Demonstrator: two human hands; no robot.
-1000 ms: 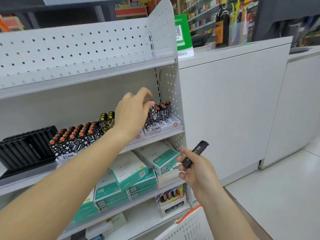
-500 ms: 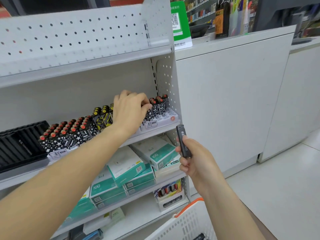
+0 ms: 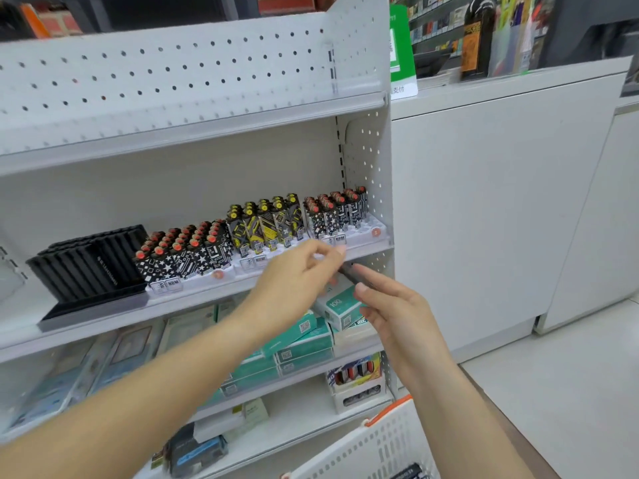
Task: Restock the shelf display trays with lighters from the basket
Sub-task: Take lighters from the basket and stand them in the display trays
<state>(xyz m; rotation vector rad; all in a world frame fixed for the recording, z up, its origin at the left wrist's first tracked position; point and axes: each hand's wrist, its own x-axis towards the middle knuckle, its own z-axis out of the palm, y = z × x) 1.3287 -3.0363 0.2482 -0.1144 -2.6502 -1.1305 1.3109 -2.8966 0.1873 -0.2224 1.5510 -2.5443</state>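
I stand facing a white shelf [image 3: 193, 299] that holds a row of lighter displays. At its left end sits an empty black ribbed tray [image 3: 86, 264]. Right of that tray stand black-and-white lighters with red caps [image 3: 183, 250], then yellow-patterned lighters [image 3: 266, 223], then a white tray [image 3: 370, 233] near the shelf's right end, its front slots open, likely the spot to fill. Just below the shelf's front edge, my left hand [image 3: 297, 281] reaches across, fingertips pinched toward a dark lighter [image 3: 349, 273]. My right hand [image 3: 394, 305] holds that lighter between thumb and fingers, offering it for a handover. The blur hides whether my left fingers grip it yet. Below the shelf, at bottom right, waits the white basket [image 3: 373, 451].
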